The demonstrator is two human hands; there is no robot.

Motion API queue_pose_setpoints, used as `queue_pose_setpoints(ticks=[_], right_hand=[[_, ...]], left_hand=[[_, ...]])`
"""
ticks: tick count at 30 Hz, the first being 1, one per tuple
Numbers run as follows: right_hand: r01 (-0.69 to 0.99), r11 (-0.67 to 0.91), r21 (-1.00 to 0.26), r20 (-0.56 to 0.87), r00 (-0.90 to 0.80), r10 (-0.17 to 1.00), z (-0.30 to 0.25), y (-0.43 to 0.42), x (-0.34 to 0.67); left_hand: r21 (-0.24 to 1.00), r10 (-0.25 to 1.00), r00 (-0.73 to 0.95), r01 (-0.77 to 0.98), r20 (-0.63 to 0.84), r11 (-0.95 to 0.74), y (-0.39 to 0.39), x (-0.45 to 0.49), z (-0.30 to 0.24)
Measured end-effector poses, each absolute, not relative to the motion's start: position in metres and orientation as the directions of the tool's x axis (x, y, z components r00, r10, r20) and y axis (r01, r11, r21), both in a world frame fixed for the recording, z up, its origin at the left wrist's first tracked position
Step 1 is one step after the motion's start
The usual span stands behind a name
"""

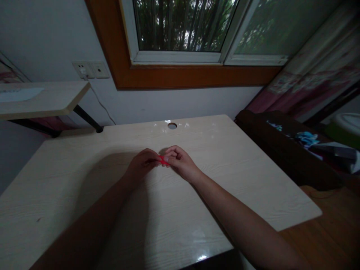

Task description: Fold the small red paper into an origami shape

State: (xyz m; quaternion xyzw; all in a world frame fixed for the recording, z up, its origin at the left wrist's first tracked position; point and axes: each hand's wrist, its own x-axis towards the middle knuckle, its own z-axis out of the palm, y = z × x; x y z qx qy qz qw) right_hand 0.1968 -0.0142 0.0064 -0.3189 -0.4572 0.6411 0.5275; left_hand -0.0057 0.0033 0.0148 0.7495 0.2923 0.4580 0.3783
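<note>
Between my two hands is a small red piece point(162, 160), thin and flat like folded paper, though its exact kind is too small to tell. My left hand point(144, 162) pinches its left end between thumb and fingers. On the other end, my right hand point(180, 160) is closed, with the thumb on top and the fingers curled. Both hands are over the middle of the pale wood-grain table point(180, 210), and they partly cover the red piece.
A round cable hole point(172, 126) lies near the table's back edge. A raised shelf point(42, 99) on black legs stands at the back left, below a wall socket point(90, 70) with a white cord. Behind is a window point(182, 26); at right, a dark brown piece of furniture point(270, 150) holds items.
</note>
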Motion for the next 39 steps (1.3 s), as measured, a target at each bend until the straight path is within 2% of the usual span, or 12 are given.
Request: queue_pose_setpoints(ticks=[12, 17, 20, 23, 34, 39], right_hand=[[-0.275, 0.042, -0.960, 0.106, -0.220, 0.970, 0.014, -0.024, 0.191], [-0.124, 0.187, -0.975, 0.205, -0.162, 0.965, 0.015, -0.025, 0.192], [0.010, 0.317, -0.948, 0.313, -0.145, 0.939, 0.018, -0.026, 0.194], [0.062, 0.395, -0.917, 0.382, -0.156, 0.911, 0.024, -0.027, 0.195], [0.175, 0.519, -0.837, 0.493, -0.172, 0.853, 0.028, -0.029, 0.192], [0.192, 0.526, -0.829, 0.504, -0.153, 0.850, 0.024, -0.027, 0.190]], left_hand=[[0.820, 0.810, 0.327, 0.149, 0.486, -0.552, 0.002, -0.009, 0.016], [0.813, 0.807, 0.328, 0.159, 0.491, -0.559, 0.000, -0.009, 0.018], [0.820, 0.808, 0.336, 0.148, 0.484, -0.553, -0.001, -0.008, 0.019], [0.815, 0.801, 0.343, 0.142, 0.492, -0.561, -0.001, -0.008, 0.018], [0.750, 0.747, 0.348, 0.158, 0.567, -0.643, -0.002, -0.009, 0.019], [0.741, 0.751, 0.333, 0.184, 0.570, -0.645, -0.004, -0.008, 0.022]])
